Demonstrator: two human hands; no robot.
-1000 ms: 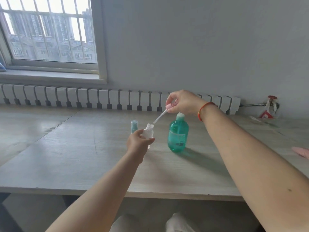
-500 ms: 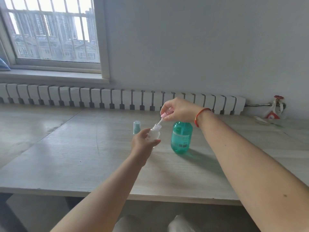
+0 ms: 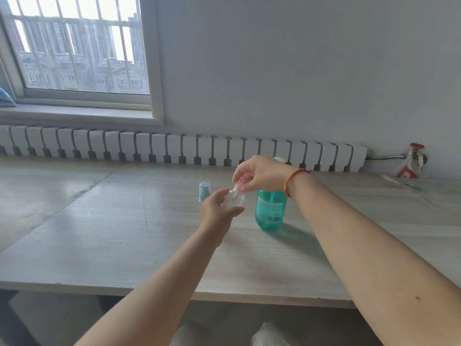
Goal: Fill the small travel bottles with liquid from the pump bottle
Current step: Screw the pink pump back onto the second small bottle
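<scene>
Currently:
Left grip (image 3: 219, 211): clasps clear travel bottle (image 3: 233, 199).
Right grip (image 3: 259, 174): pinches cap at bottle's neck.
Green pump bottle (image 3: 270, 211): just right of both grips, on worktop (image 3: 124, 240).

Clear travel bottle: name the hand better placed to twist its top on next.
Right. The right hand already pinches the top at the clear travel bottle neck, while the left hand has its grip around the body, likely steadying it.
</scene>
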